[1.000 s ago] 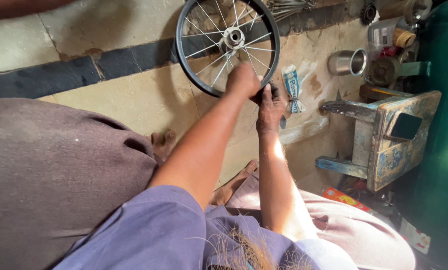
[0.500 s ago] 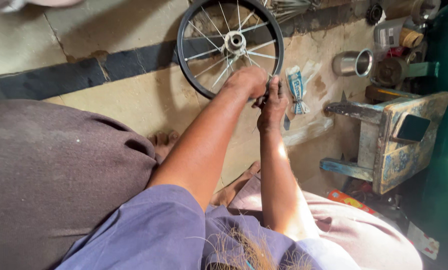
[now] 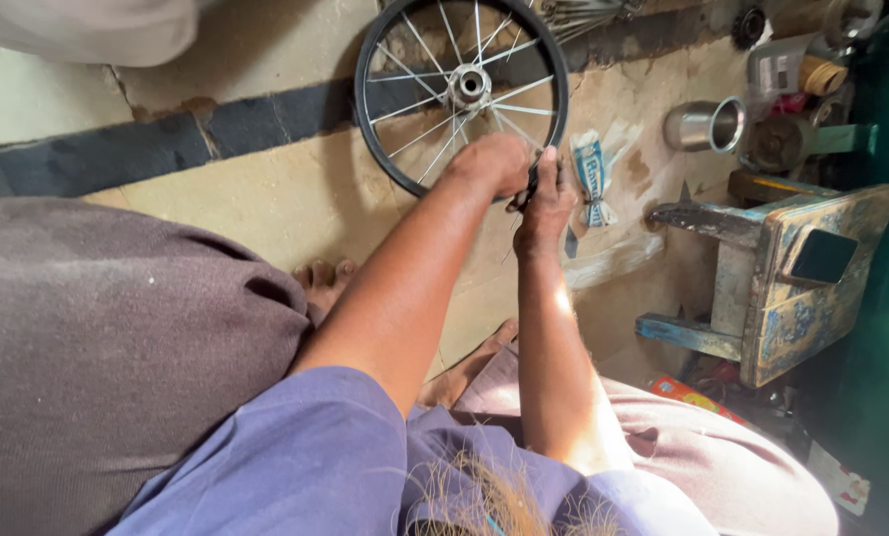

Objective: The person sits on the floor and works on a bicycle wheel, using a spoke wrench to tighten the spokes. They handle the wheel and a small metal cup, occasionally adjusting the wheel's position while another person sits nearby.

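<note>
A small spoked wheel (image 3: 380,60) with a black rim and a silver hub stands upright on the floor in front of me. My left hand (image 3: 492,162) is closed over its lower right rim. My right hand (image 3: 547,203) grips the same stretch of rim just beside it, fingers curled around the black edge; something small and dark sits between its fingers, too small to tell what. Both forearms reach forward from my purple sleeves. My bare feet (image 3: 323,281) rest on the floor beneath my arms.
A worn blue wooden stool (image 3: 792,288) lies on its side at the right, a dark phone on it. A metal cup (image 3: 704,125), tins and small parts crowd the upper right. A blue-white packet (image 3: 590,179) lies beside the wheel. Brown cloth (image 3: 97,328) fills the left.
The view has drifted slightly, so the wheel sits a little further right in frame. Both hands stay on the lower right rim, with the grip barely shifting.
</note>
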